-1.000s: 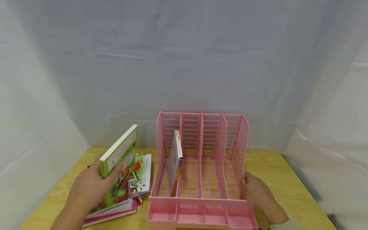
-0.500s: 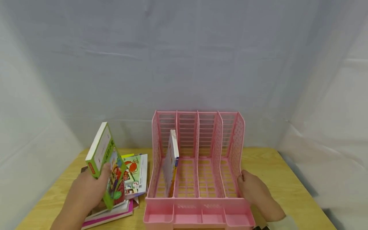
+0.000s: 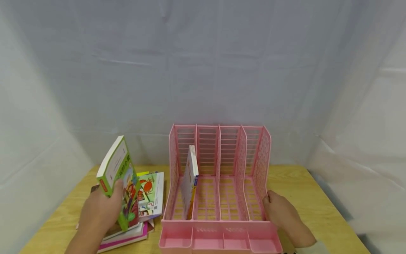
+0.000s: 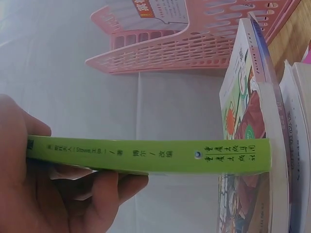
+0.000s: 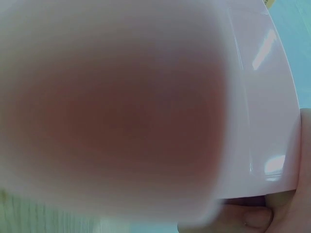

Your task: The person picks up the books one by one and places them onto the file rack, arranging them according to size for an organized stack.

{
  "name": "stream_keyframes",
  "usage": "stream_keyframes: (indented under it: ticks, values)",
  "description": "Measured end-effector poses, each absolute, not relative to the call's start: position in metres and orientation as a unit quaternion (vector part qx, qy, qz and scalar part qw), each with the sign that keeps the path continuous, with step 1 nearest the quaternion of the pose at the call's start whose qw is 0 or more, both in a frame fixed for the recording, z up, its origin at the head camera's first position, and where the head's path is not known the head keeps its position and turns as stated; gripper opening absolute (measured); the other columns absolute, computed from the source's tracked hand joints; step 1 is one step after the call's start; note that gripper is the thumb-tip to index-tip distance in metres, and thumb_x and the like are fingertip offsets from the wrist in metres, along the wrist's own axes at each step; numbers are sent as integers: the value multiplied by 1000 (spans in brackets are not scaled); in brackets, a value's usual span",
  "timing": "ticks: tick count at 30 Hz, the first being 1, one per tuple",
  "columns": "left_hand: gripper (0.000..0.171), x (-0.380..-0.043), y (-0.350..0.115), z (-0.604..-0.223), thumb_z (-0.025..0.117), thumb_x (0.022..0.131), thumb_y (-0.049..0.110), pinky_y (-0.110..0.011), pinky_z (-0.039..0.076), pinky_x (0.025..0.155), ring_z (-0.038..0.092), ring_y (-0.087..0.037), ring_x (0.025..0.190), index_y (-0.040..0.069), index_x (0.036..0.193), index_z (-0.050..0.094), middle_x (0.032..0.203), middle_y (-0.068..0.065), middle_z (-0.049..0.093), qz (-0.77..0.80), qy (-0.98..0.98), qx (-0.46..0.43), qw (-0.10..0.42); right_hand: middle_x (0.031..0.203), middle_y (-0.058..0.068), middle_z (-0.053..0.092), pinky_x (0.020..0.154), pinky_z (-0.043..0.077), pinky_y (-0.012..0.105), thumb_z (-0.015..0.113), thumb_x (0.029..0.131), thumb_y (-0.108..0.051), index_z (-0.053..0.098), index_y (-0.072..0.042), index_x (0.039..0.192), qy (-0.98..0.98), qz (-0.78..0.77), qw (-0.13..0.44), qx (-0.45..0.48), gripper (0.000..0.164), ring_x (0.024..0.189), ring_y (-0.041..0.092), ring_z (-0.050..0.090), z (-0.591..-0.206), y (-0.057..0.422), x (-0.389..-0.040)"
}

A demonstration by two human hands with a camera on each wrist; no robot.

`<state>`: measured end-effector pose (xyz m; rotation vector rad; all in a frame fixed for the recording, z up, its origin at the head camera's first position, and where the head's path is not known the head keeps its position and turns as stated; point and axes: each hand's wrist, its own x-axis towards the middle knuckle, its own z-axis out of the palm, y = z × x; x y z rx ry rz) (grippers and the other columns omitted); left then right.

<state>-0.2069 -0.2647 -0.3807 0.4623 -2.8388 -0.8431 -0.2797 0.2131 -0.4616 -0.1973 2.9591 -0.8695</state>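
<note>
My left hand [image 3: 99,211] grips a thick green-spined children's book [image 3: 127,181], thumb on its cover and fingers behind. The book is held upright and slightly tilted over a pile of books. Its green spine [image 4: 146,155] faces the left wrist camera, the lower end right at the pile. At the right side wall of a pink four-slot file rack [image 3: 209,223], my right hand [image 3: 283,213] holds the edge with curled fingers. One thin white-covered book [image 3: 188,183] leans in the rack's leftmost slot. A blurred shape covers most of the right wrist view.
The loose pile left of the rack includes a crab-picture book [image 3: 157,190] and a magenta-edged book [image 3: 130,241]. Small open trays [image 3: 207,243] run along the rack's front. A wooden table [image 3: 293,180] carries everything, with pale sheeting [image 3: 203,70] behind and at both sides.
My left hand has shifted the green book slightly left and turned it, so more of its front cover faces the head camera. The right hand keeps its hold on the rack.
</note>
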Motion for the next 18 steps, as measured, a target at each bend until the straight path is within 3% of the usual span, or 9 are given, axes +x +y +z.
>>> stream_keyframes:
  ticks: [7, 14, 18]
  values:
    - [85, -207, -267, -383, 16, 108, 60, -73, 49, 85, 57, -61, 114, -10, 154, 32, 142, -42, 47, -279, -947, 149, 63, 68, 5, 48, 73, 50, 46, 35, 110, -22, 62, -3, 105, 961, -270, 23, -59, 33, 69, 20, 53, -462, 213, -280]
    - [84, -209, -267, -381, 15, 108, 59, -73, 50, 84, 58, -61, 113, -10, 154, 31, 143, -41, 46, -283, -945, 150, 60, 71, 5, 51, 81, 52, 53, 36, 109, -22, 63, 2, 113, 962, -268, 19, -56, 36, 76, 23, 57, -460, 213, -279]
    - [85, -209, -266, -380, 15, 108, 59, -72, 51, 82, 58, -61, 112, -10, 155, 30, 143, -41, 46, -286, -945, 149, 54, 73, 7, 54, 81, 52, 54, 36, 109, -22, 63, 1, 111, 962, -265, 21, -55, 36, 78, 23, 58, -459, 213, -280]
